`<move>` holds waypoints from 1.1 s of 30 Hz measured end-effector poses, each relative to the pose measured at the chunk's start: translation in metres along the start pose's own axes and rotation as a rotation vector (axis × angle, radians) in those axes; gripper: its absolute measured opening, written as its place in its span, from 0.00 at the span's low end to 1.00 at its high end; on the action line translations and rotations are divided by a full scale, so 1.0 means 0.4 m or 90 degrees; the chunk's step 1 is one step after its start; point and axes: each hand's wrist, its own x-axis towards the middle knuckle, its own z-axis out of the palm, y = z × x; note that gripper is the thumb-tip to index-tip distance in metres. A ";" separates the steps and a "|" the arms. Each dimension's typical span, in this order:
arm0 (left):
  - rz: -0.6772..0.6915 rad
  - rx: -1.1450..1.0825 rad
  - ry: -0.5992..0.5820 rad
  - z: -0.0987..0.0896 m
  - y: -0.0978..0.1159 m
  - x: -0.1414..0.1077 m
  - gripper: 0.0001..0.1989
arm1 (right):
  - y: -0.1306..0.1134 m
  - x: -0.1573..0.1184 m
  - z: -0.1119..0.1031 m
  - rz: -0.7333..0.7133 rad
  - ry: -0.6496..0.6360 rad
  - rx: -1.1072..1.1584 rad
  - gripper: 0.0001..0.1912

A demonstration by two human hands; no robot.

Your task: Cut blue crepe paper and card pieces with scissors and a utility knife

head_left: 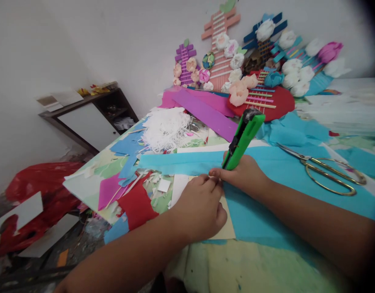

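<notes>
Slitting blue paper (273, 215), we judge; our right hand (248, 173) grips green cutter (244, 140); left hand (202, 207) half-curled beside it, hold unclear; next calls for steady drawing.

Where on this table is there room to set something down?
The table's near edge, below the blue paper, looks free, as does the left corner beside the pink sheet. It's crowded around the left hand, red paper, string and flowers.
</notes>
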 end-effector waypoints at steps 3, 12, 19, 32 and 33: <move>-0.014 -0.001 0.009 0.001 0.001 -0.002 0.21 | 0.002 0.002 -0.007 0.023 -0.002 0.037 0.20; -0.032 -0.008 0.002 0.005 0.004 -0.005 0.22 | -0.002 0.002 -0.015 0.035 -0.040 0.080 0.20; -0.032 -0.010 0.000 0.005 0.003 -0.005 0.22 | -0.003 -0.002 -0.006 0.025 -0.022 0.014 0.22; -0.010 0.025 -0.002 0.008 0.005 -0.007 0.24 | -0.001 -0.004 -0.004 0.022 0.004 0.004 0.22; -0.008 0.028 -0.002 0.009 0.005 -0.006 0.25 | -0.001 -0.004 -0.003 0.021 0.007 0.003 0.22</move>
